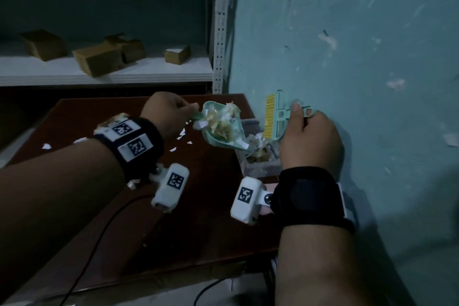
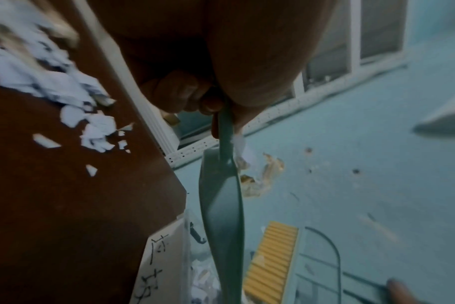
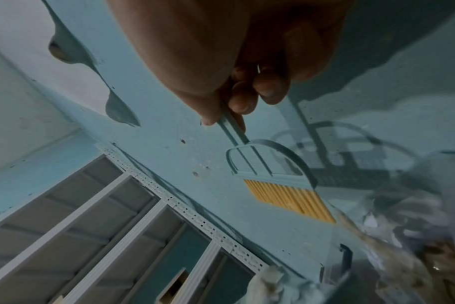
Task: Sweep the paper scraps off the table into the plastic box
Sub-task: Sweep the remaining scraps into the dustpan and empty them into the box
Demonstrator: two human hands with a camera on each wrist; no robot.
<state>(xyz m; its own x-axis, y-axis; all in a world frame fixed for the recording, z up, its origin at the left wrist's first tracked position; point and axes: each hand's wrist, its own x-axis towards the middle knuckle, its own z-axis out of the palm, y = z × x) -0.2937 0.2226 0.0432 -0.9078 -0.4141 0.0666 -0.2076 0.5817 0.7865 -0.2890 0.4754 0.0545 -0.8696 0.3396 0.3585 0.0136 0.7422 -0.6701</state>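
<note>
Right now the dark brown table (image 1: 203, 206) is carrying the clear plastic box (image 1: 260, 164) at its far right corner, against the teal wall (image 1: 360, 45). Above the box, the left hand (image 1: 169, 109) is curling its fingers round the handle of a mint dustpan (image 1: 221, 126), tilting it heaped with paper scraps (image 1: 223, 124) toward the box. Just right of the dustpan, the right hand (image 1: 310, 139) is pinching a small yellow-bristled brush (image 1: 275, 117). More white scraps are lying on the table, left of the box.
</note>
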